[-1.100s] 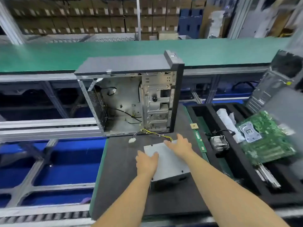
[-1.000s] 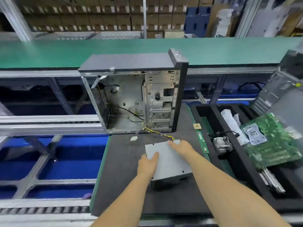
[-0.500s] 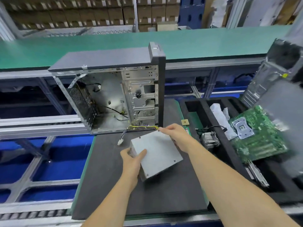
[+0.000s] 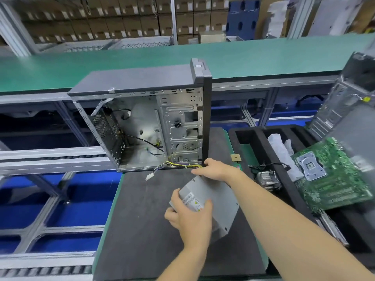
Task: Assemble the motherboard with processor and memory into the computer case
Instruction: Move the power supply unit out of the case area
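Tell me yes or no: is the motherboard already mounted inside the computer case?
No, the motherboard lies in the foam tray to the right, outside the open computer case.

A dark mat (image 4: pixel 142 230) carries the upright computer case (image 4: pixel 146 122).

A long green conveyor belt (image 4: pixel 121 63) crosses the scene. Behind it stand shelves of brown cardboard boxes (image 4: pixel 101 23) (stacked in tight rows), with a blue pallet (image 4: pixel 242 19) upright to their right. Below the belt, blue flooring (image 4: pixel 77 201) shows between grey aluminium frame rails (image 4: pixel 50 157).
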### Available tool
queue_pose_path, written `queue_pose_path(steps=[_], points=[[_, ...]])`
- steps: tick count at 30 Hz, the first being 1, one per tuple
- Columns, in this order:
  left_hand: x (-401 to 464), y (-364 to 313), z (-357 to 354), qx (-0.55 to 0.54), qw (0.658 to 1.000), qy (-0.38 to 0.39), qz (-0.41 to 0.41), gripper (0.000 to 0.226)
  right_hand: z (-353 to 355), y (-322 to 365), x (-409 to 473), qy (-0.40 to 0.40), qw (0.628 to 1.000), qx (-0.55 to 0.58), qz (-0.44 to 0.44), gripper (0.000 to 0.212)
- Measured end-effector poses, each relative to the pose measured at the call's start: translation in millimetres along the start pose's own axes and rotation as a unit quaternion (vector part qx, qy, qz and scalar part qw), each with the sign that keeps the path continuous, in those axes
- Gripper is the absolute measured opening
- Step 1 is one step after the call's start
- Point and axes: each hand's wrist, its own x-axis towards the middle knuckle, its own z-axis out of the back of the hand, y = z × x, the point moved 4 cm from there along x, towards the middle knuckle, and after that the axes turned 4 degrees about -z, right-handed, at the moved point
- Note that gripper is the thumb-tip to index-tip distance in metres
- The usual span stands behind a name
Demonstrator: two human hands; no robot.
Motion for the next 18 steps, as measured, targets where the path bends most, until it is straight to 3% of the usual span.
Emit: queue_pose_path(steps=[3, 8, 14, 18], points=[[12.5, 4.3, 9.1, -0.009, 0.999, 0.034, -0.015, 0.081, -5.3, 8.5, 2.7, -0.026, 0.999, 0.027, 0.002, 0.026], [20.9, 11.9, 14.2, -0.002, 0.999, 0.048, -0.008, 0.073, -24.2, 12.2, -4.8, -0.070, 0.992, 0.095, 0.051, 0.035], [17.4, 48.6, 32.3, -0.093, 0.994, 0.052, 0.016, 0.080, -51.7, 16.4, -14.9, -0.109, 0.992, 0.012, 0.060, 0.028], [12.5, 58.5, 36.2, -0.095, 0.992, 0.057, -0.058, 0.080, -43.4, 21.2, -26.1, -0.156, 0.980, 0.033, 0.119, 0.027]])
